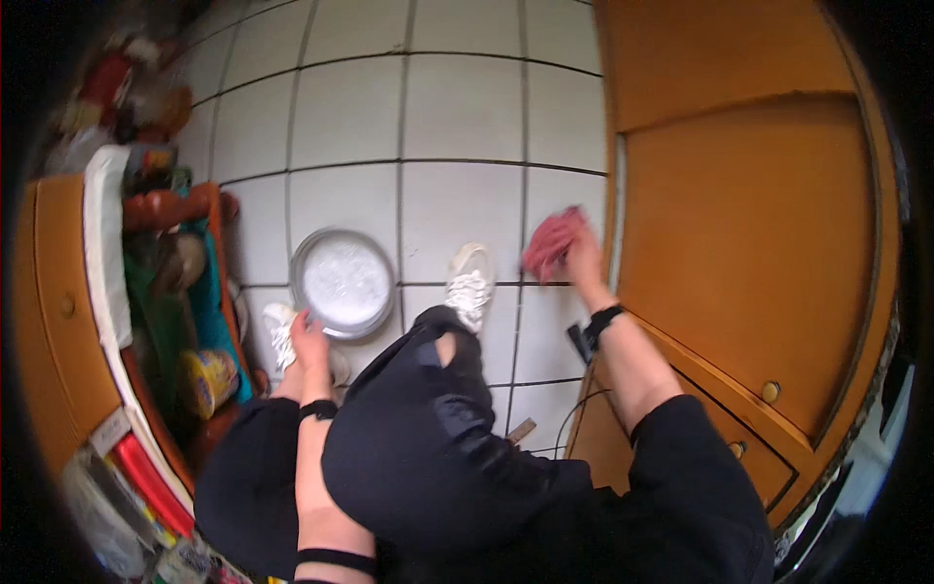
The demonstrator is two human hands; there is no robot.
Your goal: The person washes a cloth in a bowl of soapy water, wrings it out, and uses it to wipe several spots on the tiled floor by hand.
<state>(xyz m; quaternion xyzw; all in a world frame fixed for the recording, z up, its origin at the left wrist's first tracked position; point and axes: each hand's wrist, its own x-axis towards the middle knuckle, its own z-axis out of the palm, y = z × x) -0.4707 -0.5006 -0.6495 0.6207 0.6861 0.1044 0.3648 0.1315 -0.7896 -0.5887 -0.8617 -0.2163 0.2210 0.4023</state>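
My right hand (pixel 584 255) grips a crumpled pinkish-red cloth (pixel 552 244) close to the foot of the wooden cabinet; whether the cloth touches the tiles cannot be told. A round metal basin (pixel 392 281) of foamy, whitish liquid stands on the white tiled floor (pixel 460 102). Beside its lower left rim is my left hand (pixel 310 339), fingers bent, over one of my white shoes; whether it touches the rim is unclear. I see nothing held in it. My other white shoe (pixel 471 288) is on the tiles between basin and cloth.
A wooden cabinet (pixel 737 255) with knobs lines the right side. At left is a wooden shelf (pixel 220 255) with a teal cloth, a yellow tub (pixel 210 381) and other items. A dark cable (pixel 565 423) and a small wooden piece (pixel 522 431) lie near my knees.
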